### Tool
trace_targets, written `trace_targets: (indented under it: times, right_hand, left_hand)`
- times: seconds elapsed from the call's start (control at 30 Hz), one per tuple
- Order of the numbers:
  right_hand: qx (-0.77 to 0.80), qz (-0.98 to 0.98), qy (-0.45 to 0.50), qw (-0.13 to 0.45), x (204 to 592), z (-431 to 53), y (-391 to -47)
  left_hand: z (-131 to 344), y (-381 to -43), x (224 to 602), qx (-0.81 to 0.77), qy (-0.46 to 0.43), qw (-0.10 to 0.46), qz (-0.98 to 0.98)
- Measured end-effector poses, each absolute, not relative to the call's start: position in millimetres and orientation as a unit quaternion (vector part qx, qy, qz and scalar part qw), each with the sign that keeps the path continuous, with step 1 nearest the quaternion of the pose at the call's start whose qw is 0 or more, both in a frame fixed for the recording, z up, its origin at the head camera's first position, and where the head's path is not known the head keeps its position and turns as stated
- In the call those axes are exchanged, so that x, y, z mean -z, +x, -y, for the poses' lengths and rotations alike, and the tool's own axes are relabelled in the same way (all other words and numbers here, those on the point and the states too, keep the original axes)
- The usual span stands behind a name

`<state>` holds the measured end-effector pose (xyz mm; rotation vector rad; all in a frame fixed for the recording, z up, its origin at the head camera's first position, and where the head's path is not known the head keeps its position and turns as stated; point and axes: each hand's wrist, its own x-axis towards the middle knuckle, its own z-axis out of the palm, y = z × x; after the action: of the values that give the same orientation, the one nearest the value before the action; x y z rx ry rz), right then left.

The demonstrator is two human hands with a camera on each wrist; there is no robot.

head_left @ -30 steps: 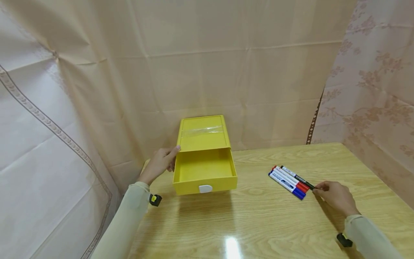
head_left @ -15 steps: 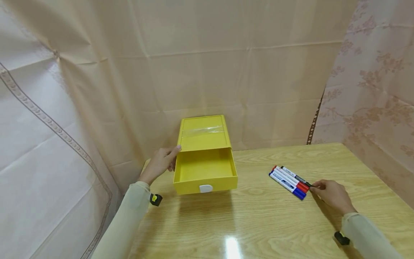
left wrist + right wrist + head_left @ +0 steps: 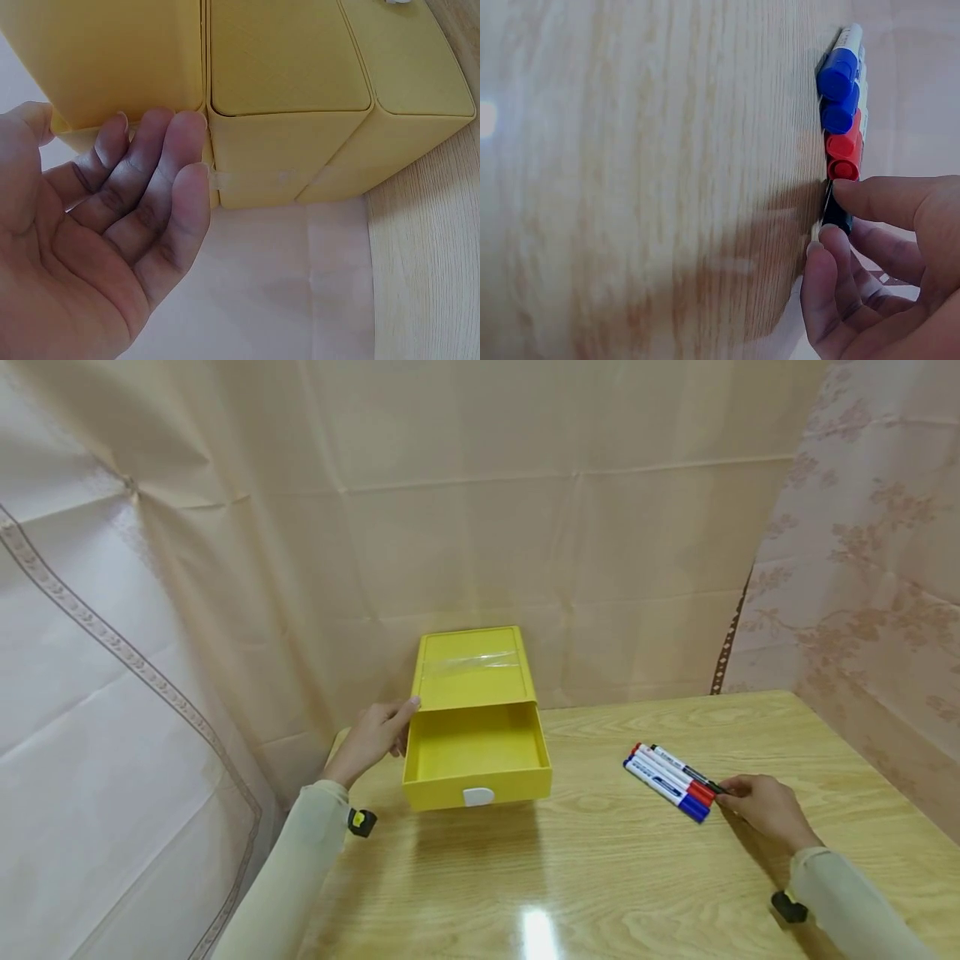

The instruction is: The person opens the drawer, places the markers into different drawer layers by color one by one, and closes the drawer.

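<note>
A yellow drawer cabinet [image 3: 472,668] stands towards the back of the table, its top drawer [image 3: 476,789] pulled out and nothing visible inside. My left hand [image 3: 371,739] holds the cabinet's left front corner, thumb at the top edge and bent fingers along the side. In the left wrist view, two lower drawer fronts [image 3: 289,56] are closed. On the right, my right hand [image 3: 772,810] pinches the cap end of a black marker [image 3: 697,777] lying on the table. Beside it, touching in a row, lie red markers [image 3: 697,792] and blue markers [image 3: 693,810].
The wooden table [image 3: 600,877] reaches back to a beige curtain [image 3: 465,527]. Patterned cloth [image 3: 877,568] hangs along the right side, and pale cloth [image 3: 112,735] along the left. Clear tape [image 3: 472,664] crosses the cabinet top.
My right hand has shifted slightly left, pushing the black marker closer to the other markers. The left hand, cabinet and open drawer look nearly unchanged.
</note>
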<state>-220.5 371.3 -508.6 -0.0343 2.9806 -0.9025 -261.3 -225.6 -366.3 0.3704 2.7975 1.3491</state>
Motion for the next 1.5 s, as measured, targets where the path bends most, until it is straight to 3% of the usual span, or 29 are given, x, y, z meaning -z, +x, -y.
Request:
trace_targets:
  times: [1.5]
  right_hand:
    - [0.252, -0.968, 0.006, -0.003, 493, -371, -210]
  left_hand:
    - [228, -261, 368, -0.451, 0.121, 0.025, -0.884]
